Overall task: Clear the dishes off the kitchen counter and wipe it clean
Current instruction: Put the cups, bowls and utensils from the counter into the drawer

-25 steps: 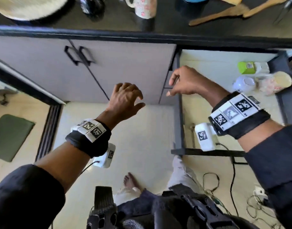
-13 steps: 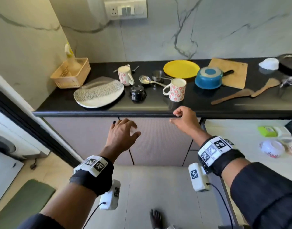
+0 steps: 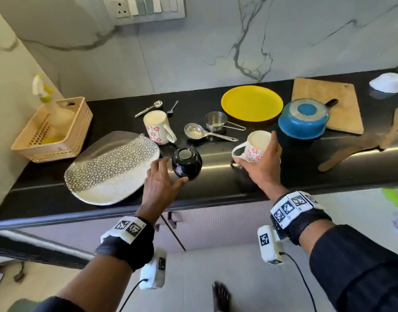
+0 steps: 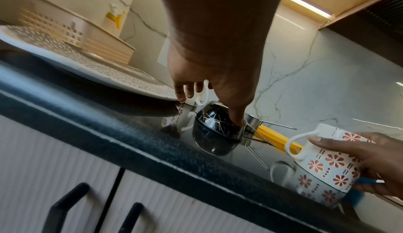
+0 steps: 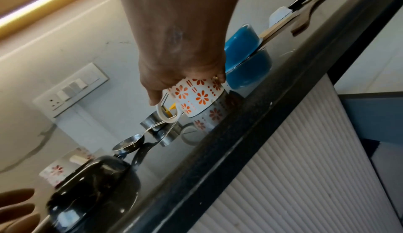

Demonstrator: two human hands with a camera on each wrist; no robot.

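Note:
On the black counter (image 3: 216,190) an upside-down black bowl (image 3: 186,163) stands near the front edge. My left hand (image 3: 170,172) is spread around it with fairly straight fingers. In the left wrist view its thumb tip touches the side of the bowl (image 4: 213,133). My right hand (image 3: 256,152) grips a white mug with red flowers (image 3: 259,140) around its body, handle pointing left. In the right wrist view the fingers (image 5: 220,79) curl round the mug (image 5: 196,98), whose base sits at the counter surface.
Left of the bowl lies a speckled oval plate (image 3: 112,167); a basket (image 3: 54,129) with a spray bottle is beyond it. Behind are a second floral mug (image 3: 156,127), steel measuring cups (image 3: 215,121), a yellow plate (image 3: 252,103), a blue pot (image 3: 302,119), a cutting board (image 3: 326,104) and wooden spatulas (image 3: 351,152).
The view has lifted from the floor and cabinet doors to the counter. Both hands rose from the cabinet front onto the counter; the right took hold of the mug, the left reached the bowl.

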